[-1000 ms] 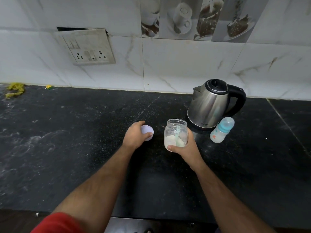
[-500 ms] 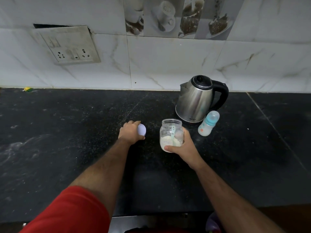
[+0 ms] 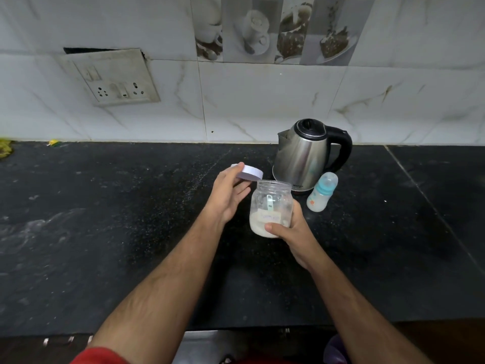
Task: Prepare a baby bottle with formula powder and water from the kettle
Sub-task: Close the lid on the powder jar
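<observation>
Right hand point(image 3: 291, 233) grips open formula jar point(image 3: 271, 207) at frame centre; left hand point(image 3: 228, 195) pinches lid point(image 3: 250, 172) w/ fingertips. Risk: powder spills if jar tilts, or lid slips.

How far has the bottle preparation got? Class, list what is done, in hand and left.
Done: the jar is open, scoop inside on the powder. In hand: the right hand holds the jar; the left hand holds its lid near the mouth. Left: the baby bottle stands capped beside the kettle, neither touched.

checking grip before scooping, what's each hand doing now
Left hand: holds round white lid.
Right hand: grips clear glass powder jar.
</observation>
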Demonstrator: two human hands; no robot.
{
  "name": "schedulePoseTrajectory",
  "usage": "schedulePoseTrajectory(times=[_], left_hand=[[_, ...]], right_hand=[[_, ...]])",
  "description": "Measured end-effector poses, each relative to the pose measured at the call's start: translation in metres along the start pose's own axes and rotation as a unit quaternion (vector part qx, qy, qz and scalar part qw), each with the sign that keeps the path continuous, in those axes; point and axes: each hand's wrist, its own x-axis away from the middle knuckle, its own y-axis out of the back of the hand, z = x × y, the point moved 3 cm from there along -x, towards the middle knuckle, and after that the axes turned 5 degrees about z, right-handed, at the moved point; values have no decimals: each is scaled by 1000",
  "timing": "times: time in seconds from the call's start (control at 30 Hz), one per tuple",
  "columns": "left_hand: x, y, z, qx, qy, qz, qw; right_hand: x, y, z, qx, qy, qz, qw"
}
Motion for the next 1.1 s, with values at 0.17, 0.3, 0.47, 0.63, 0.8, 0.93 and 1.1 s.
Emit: schedulePoseTrajectory(times=[0.17,0.3,0.47,0.63,0.8,0.93,1.1], left_hand=[[19,-23,0,7,-25,64,998],[32,-33,-7,-124,-31,75,989],[39,-45,-26,-281,-45,110,952],[42,-56,-36,-377,-4,180,909],[38,-66,-47,-411,-4,173,895],[37,-71,-41,-437,-9,195,878],[37,-73,-46,-430,-12,190,882]], right_hand=[[9,0,12,-22,19,15,999],[11,2,17,-21,23,12,999],[16,-2,20,-61,-16,43,997],[21,-5,23,-85,-13,56,995],[24,-5,26,-75,-12,61,995],[24,-6,32,-69,-6,50,996],[23,-10,35,-42,0,41,998]])
